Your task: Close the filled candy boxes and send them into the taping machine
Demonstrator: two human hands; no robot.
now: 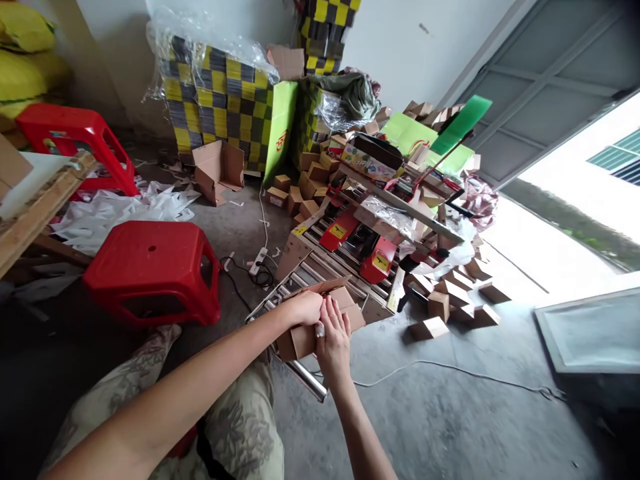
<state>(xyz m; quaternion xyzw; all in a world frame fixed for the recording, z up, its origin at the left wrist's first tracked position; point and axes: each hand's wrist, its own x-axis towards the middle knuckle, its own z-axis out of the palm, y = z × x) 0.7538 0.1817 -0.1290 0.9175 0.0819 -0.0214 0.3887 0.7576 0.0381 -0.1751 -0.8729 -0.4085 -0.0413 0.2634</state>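
Observation:
A small brown cardboard box (pixel 354 311) rests on the near end of a roller conveyor (pixel 309 379), with some of its flaps raised. My right hand (pixel 334 339) lies on top of the box, its fingers stretched out and close together over the cardboard. Something white is around or on its thumb. Beside it, my left hand (pixel 304 308) reaches to the box's top at the far side, bent at the wrist. The left fingers are mostly hidden behind the right hand and the flaps.
Beyond the box, a carton-sealing machine (pixel 357 243) with red parts stands on the conveyor line. Small cartons (pixel 440 307) lie on the floor at right. Red stools (pixel 150 267) and a power strip (pixel 259 261) are at left. A cable (pixel 425 363) crosses the floor.

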